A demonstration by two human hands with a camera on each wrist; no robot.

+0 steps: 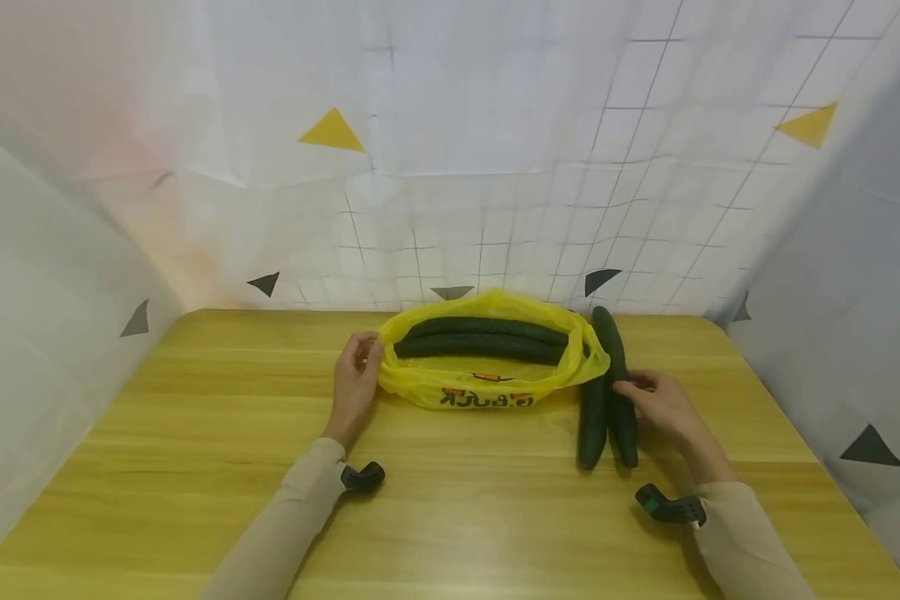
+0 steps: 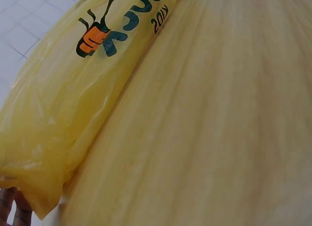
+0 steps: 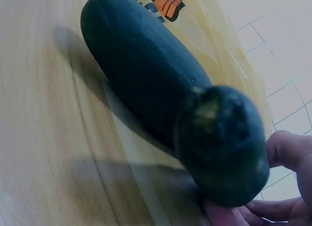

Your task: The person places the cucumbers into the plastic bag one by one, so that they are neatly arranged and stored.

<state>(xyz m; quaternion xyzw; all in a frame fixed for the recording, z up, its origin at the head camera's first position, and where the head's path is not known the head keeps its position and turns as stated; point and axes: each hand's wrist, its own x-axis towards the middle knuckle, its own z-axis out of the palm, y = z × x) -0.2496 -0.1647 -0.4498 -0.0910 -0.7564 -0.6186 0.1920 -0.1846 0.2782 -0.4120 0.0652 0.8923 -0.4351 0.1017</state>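
Note:
A yellow plastic bag (image 1: 465, 392) with printed lettering lies on the table with its mouth spread wide. Inside it, two long dark green cucumbers (image 1: 487, 344) lie side by side. At the bag's left end, my left hand (image 1: 357, 379) pinches the rim; only its fingertips show in the left wrist view. My right hand (image 1: 663, 408) grips a cucumber (image 1: 617, 383) between thumb and fingers, to the right of the bag. In the right wrist view the near end of this cucumber (image 3: 222, 148) overlaps another cucumber (image 3: 141, 60), which lies on the table beside the bag.
The wooden table (image 1: 465, 508) reaches back to a white sheet (image 1: 457, 167) with grid lines and triangles. Similar sheets hang at both sides. A black wrist device (image 1: 363, 477) sits on the left sleeve, and another black device (image 1: 671, 506) on the right.

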